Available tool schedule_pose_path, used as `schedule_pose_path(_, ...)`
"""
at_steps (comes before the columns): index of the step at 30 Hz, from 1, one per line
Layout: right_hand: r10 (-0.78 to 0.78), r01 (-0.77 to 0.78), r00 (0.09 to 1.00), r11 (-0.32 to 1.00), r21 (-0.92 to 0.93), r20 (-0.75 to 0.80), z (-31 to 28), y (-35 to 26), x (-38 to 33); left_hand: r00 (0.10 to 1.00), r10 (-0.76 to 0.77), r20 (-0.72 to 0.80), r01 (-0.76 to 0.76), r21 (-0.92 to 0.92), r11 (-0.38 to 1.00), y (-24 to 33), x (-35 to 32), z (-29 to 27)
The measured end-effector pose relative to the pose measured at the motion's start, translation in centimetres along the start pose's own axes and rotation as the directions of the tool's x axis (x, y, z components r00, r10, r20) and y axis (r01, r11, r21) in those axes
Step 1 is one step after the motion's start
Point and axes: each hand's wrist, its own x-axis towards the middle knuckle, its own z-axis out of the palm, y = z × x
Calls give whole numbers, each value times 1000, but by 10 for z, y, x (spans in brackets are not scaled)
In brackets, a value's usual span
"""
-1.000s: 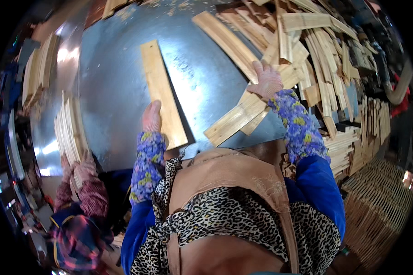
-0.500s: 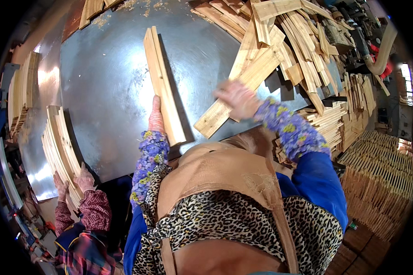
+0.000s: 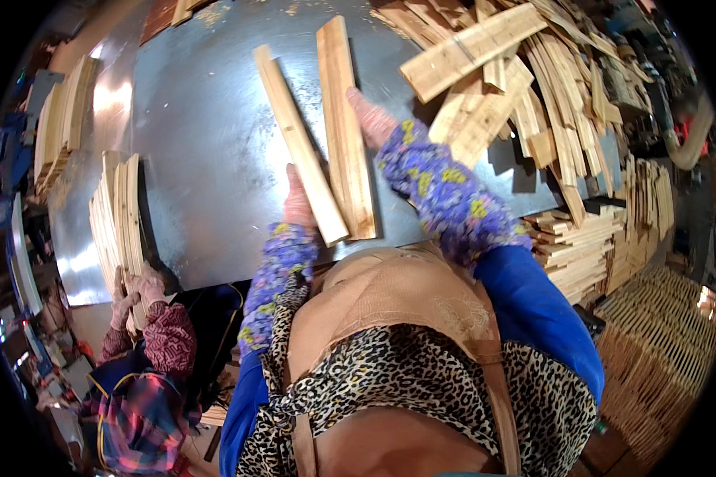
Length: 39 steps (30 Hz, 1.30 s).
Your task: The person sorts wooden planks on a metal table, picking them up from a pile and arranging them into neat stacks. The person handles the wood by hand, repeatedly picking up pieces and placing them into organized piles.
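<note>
Grasping two long, narrow, pale wooden boards [image 3: 300, 147] at eleven o'clock in the left hand [image 3: 297, 200], over a smooth grey metal table [image 3: 199, 159]. Touching the right edge of a wide, honey-coloured wooden plank [image 3: 344, 151] at twelve o'clock with the right hand [image 3: 371, 118]; cannot tell whether clenched around it.

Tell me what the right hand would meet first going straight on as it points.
The right hand would probably meet the wooden board just left of it; its fingers appear at that board's edge, though touch is unclear.
</note>
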Motion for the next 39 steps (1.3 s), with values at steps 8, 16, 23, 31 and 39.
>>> schedule_pose_path(8, 264, -198, 898, 957, -212, 353, -44, 54, -50, 990, -122, 68, 132, -161, 978, 11, -11, -20)
schedule_pose_path(16, -220, 90, 823, 961, -262, -524, -100, 14, -46, 862, 480, -162, 85, 980, 178, 65, -49, -28)
schedule_pose_path(23, -24, -12, 881, 997, -74, -472, -23, 23, 54, 868, 486, -101, -58, 952, 302, 45, -33, -79)
schedule_pose_path(31, -111, 92, 994, 892, -442, -17, 139, 14, 44, 947, 315, -59, -211, 624, 753, 56, -10, -137)
schedule_pose_path(39, -125, 159, 966, 978, -134, 228, 152, 48, 38, 979, 202, -39, -170, 401, 900, 72, 2, -168)
